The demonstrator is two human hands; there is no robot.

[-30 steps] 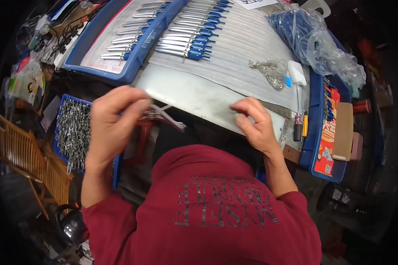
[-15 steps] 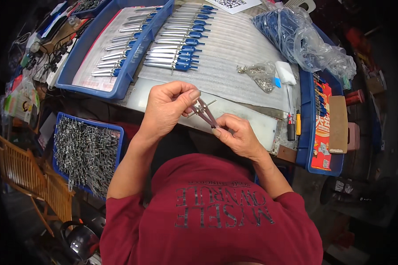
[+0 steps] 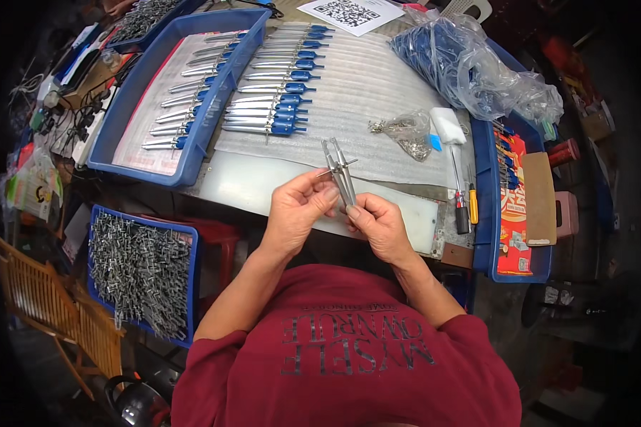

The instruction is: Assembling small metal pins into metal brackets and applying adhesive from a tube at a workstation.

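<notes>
Both hands hold a silver metal compass (image 3: 344, 181) in front of my body. Its two narrow legs stand nearly upright, slightly apart at the far end, and a thin rod crosses them. My left hand (image 3: 296, 213) pinches at the compass's left side, near the rod's left end. My right hand (image 3: 379, 224) grips the near end of the legs between thumb and fingers. Beyond the hands, a row of similar compasses with blue heads (image 3: 281, 128) lies on white foam sheeting (image 3: 356, 92). The fingertips partly cover the near end of the held piece.
A blue tray (image 3: 192, 160) of compasses stands at the left. Below it, a blue crate (image 3: 192, 285) is heaped with metal parts. To the right are a bag of small parts (image 3: 413, 139), screwdrivers (image 3: 462, 213), a plastic bag of blue pieces (image 3: 441, 50) and another blue tray (image 3: 486, 213).
My left hand has shifted right and lower, and its fingers have moved down the compass. The compass has swung more upright, its far end now showing above the fingers. The view has shifted slightly.
</notes>
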